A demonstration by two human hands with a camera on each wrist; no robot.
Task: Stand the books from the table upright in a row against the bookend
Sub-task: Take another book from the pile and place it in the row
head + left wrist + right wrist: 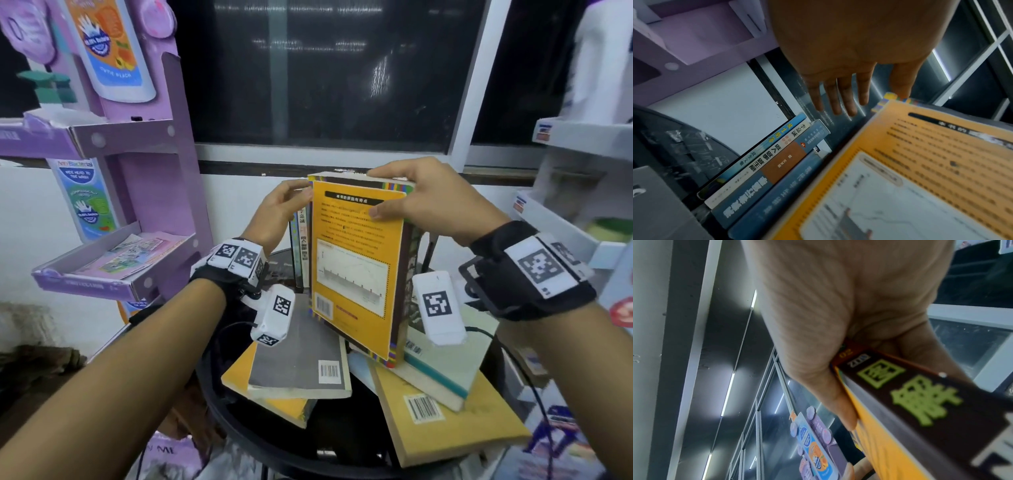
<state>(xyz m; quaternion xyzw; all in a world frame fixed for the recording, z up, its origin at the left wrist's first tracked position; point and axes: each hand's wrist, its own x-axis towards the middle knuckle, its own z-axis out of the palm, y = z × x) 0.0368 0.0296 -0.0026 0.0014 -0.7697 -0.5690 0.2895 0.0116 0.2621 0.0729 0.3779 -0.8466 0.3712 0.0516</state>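
A thick yellow book (356, 267) stands tilted on its lower edge on top of the flat pile. My right hand (394, 195) grips its top edge, thumb on the back cover and fingers over the top; the right wrist view shows the book's brown spine (931, 402) under the right hand (869, 386). My left hand (294, 195) is at the book's top left corner, and in the left wrist view its fingers (846, 100) are straight. A few books (302, 253) (766, 170) stand upright just left of the yellow book (920, 178). I cannot make out the bookend.
On the round black table (346, 425) lie a grey book (298, 356) over a yellow one (274, 407), a white-and-teal book (442, 366) and a tan book (445, 425). A purple display stand (144, 192) is at the left and white shelves (575, 219) at the right.
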